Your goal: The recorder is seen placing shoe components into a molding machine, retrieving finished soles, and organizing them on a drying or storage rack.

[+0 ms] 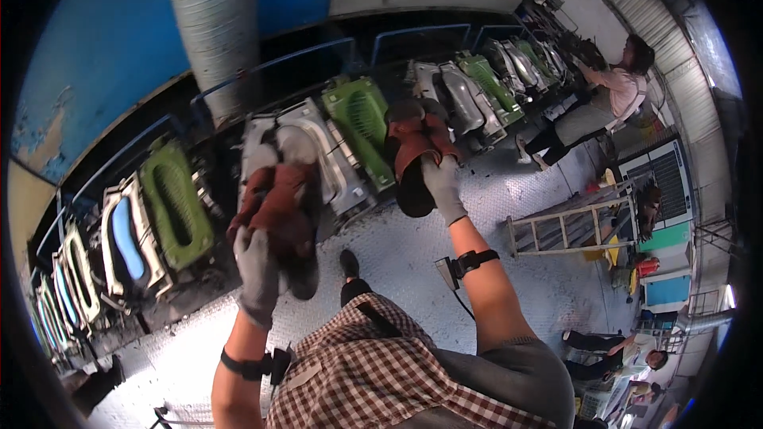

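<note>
My left hand, in a grey glove, is closed on a pair of reddish-brown boots with pale grey ends pointing away from me. They hang over the near side of a silver sole mould. In a matching grey glove, my right hand grips a second pair of reddish-brown boots by the rim of a dark opening. This pair is between a green mould and another silver mould. The gloves and boots hide part of the mould line, and the fingertips are partly covered.
Several moulds, such as a green one and one with a blue insert, line the bench beside a blue rail. A ladder-like metal frame stands on the right. A co-worker works farther along; other people are at lower right.
</note>
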`<move>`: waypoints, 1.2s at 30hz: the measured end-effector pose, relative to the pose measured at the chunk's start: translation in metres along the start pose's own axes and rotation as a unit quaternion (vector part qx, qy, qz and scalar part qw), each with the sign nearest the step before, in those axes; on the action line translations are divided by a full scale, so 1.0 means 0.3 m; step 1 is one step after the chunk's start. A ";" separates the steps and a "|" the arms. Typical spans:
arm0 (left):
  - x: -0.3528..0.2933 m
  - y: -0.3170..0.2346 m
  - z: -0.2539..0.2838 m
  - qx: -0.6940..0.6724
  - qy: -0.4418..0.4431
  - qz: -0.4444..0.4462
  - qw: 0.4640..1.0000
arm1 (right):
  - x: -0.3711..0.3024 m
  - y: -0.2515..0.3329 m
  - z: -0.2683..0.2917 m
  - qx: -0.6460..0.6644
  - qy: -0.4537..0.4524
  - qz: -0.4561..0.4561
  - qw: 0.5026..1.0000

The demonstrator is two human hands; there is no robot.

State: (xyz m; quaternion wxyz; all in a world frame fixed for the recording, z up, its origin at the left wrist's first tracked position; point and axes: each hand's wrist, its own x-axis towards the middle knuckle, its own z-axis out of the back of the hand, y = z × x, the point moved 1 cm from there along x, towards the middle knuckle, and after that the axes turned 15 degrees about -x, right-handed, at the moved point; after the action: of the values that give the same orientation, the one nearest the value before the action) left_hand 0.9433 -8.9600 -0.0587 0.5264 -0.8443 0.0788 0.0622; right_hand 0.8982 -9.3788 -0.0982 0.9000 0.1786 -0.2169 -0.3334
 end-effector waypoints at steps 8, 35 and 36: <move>0.338 0.472 -1.298 -0.214 0.111 0.217 0.946 | 0.732 -0.701 0.082 -0.268 0.078 -0.117 0.953; 0.396 0.228 -0.401 0.094 -0.047 0.164 0.981 | 0.126 0.231 -0.221 0.406 0.342 -0.050 0.846; 0.416 0.224 -0.328 0.099 -0.120 0.162 0.975 | 0.099 0.257 -0.268 0.416 0.370 -0.096 0.825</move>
State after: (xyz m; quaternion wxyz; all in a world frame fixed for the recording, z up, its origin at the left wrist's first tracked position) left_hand 1.0545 -9.0859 -0.0983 0.5957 -0.7506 0.1563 0.2394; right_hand 0.9998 -9.3297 -0.1218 0.7169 0.6656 0.0326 -0.2049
